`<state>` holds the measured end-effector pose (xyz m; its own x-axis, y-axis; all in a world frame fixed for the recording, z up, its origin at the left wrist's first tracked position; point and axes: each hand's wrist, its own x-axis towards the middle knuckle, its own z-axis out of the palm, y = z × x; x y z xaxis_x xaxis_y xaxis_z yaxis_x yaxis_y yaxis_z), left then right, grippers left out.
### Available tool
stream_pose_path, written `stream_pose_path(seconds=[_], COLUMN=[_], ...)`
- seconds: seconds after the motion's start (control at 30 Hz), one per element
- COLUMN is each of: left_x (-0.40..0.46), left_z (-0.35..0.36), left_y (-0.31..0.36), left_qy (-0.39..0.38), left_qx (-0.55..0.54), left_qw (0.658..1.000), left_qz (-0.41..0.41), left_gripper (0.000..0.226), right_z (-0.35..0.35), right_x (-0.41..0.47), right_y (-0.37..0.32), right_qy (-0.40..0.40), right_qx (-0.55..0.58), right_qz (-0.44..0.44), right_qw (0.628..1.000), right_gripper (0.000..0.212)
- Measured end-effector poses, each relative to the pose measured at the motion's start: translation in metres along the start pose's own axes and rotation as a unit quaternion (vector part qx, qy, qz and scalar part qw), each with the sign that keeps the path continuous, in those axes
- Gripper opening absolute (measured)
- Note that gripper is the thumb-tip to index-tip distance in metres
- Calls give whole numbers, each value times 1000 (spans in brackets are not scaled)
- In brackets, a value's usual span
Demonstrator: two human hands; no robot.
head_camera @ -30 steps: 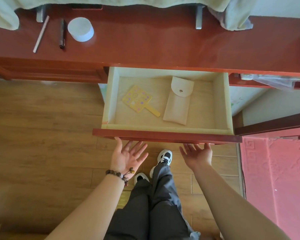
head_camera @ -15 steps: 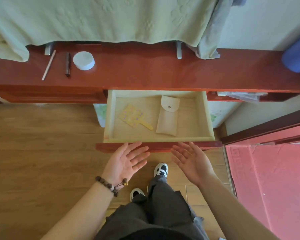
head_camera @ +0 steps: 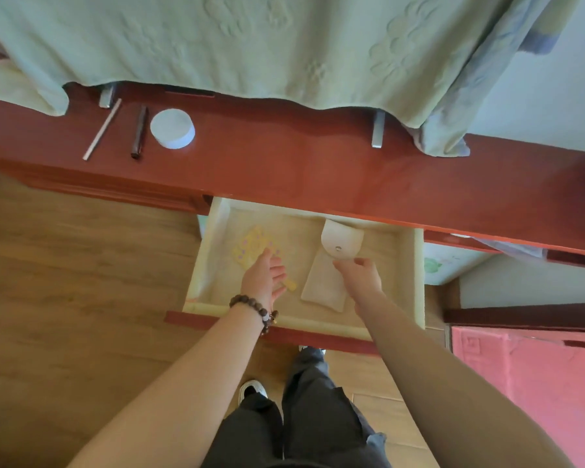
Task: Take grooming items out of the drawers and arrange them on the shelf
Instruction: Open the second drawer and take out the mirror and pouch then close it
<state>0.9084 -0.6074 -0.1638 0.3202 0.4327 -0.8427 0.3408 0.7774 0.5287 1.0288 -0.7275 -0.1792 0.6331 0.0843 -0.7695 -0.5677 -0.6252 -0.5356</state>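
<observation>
Hands reach down into the open drawer (head_camera: 414,265) at frame centre: the left hand (head_camera: 262,275) lies flat, fingers spread open on the yellow paddle brush (head_camera: 250,246), gripping nothing; the right hand (head_camera: 360,276) curls over the beige pouch (head_camera: 325,285) below its snap flap, its grasp impossible to tell

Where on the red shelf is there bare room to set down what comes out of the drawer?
The shelf is bare from the white round jar rightward to the metal bracket, and on past it under the draped green cloth. The left end is crowded: a pale stick, a dark pencil and the jar lie side by side.
</observation>
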Motion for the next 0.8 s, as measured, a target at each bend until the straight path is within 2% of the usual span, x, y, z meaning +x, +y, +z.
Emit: stream_pose_path(seconds=[0.17,0.3,0.33,0.4,0.5,0.6,0.8], left_x=[23,28,31,37,43,38,48], left_z=[6,10,11,13,24,39,39], left_y=[-8,-9,-9,-9,-13,-15,-24], left_qy=[89,122,127,151,173,220,264], left_qx=[-76,-128,-101,45,244,314,424], left_qw=[991,980,982,985,954,923,866], left_qz=[-71,-90,-92,-76,-24,9,23], left_gripper=[51,37,39,43,51,61,40], right_z=[8,19,21,24,22,18,11], right_x=[27,30,30,29,28,29,31], right_y=[1,2,3,4,1,0,-2], right_qy=[19,27,32,36,29,14,-7], right_qx=[-124,-174,-173,-157,-141,-150,-173], right_qz=[9,-14,-23,-35,-52,-60,-76], right_qw=[992,984,984,986,988,987,982], right_gripper=[94,93,90,84,77,70,69])
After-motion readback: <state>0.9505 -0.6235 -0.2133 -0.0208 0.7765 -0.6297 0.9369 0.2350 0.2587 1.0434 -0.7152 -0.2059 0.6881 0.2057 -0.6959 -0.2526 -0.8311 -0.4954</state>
